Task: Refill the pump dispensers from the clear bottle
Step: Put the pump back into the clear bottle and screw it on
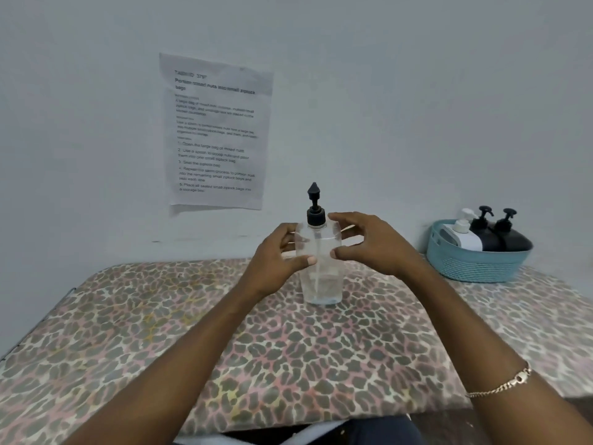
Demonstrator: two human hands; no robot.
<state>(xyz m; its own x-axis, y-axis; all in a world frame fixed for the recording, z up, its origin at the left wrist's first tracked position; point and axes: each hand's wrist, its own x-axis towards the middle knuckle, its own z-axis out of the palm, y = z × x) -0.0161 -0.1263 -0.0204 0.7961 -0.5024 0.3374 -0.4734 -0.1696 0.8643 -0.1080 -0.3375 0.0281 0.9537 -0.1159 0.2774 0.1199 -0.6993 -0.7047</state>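
Observation:
A clear bottle (322, 284) with a black pump head (315, 207) stands upright on the table, a little liquid at its bottom. My left hand (279, 258) grips its left side, thumb across the front and fingers behind. My right hand (369, 245) curves round its upper right side, with the thumb tip on the front and the index finger near the pump collar. A teal basket (475, 264) at the back right holds a white pump dispenser (462, 234) and two black pump dispensers (500, 236), all leaning to the left.
The table (224, 342) has a leopard-print cover and stands against a pale wall. A printed instruction sheet (218, 130) is taped to the wall behind the bottle. A gold bracelet (500, 385) is on my right wrist.

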